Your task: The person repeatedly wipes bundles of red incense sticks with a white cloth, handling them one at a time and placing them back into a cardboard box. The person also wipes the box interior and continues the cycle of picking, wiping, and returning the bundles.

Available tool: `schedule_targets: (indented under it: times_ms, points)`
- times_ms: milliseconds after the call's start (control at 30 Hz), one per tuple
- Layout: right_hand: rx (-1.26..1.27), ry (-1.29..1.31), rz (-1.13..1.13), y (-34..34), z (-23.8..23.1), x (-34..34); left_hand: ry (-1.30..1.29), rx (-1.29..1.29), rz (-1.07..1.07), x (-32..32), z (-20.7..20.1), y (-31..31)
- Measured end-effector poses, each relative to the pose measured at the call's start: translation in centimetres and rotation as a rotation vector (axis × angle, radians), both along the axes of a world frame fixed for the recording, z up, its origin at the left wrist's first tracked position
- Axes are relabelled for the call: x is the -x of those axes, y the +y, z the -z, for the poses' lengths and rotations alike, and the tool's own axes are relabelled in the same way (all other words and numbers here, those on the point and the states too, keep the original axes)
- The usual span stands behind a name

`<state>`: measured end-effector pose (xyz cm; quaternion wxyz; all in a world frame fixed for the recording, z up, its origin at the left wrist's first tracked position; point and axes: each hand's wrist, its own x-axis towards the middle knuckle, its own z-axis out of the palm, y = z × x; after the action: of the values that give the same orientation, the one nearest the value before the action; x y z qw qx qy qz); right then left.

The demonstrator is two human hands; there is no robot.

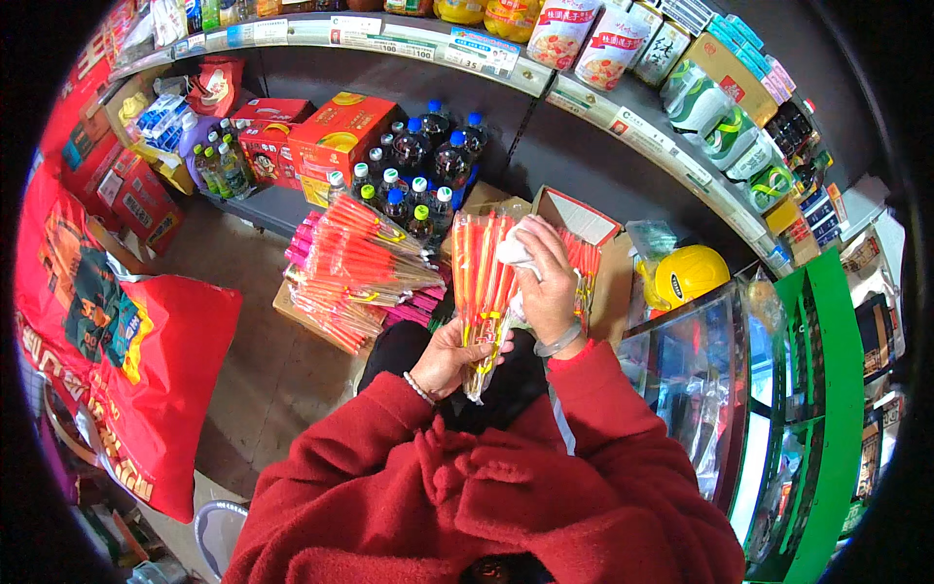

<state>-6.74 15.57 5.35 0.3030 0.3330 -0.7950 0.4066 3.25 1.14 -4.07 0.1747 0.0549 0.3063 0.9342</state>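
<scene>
Left hand grips the red-stick packet by its base; right hand clutches white cloth at its upper right!

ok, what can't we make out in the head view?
All in the head view:
Orange-stick packets: partly hidden by the white wad and right hand.
Cardboard box contents: partly behind the right hand.
Yellow containers: tops cut off by the upper edge.
White wad: material too small to tell.
</scene>
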Motion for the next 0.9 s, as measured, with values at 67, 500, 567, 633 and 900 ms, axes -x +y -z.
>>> schedule_targets:
  times_ms: [67, 500, 567, 633, 900]
  points:
    - [0.069, -0.019, 0.019, 0.4, -0.4, 0.0, 0.008, 0.017, -0.01, -0.2, 0.1, 0.0]
    - [-0.346, 0.173, -0.128, -2.7, -0.8, -3.5, 0.076, 0.169, -0.152, -0.3, 0.1, 1.4]
    - [-0.32, 0.17, -0.107, -2.8, -0.6, -2.8, 0.082, 0.178, -0.152, -0.2, -0.3, 1.3]
    - [-0.314, 0.177, -0.064, -2.8, -0.9, -2.4, 0.064, 0.185, -0.139, -0.1, -0.4, 1.5]
    - [-0.322, 0.18, -0.027, -2.5, -0.7, -2.1, 0.03, 0.235, -0.152, -0.5, -0.8, 1.5]
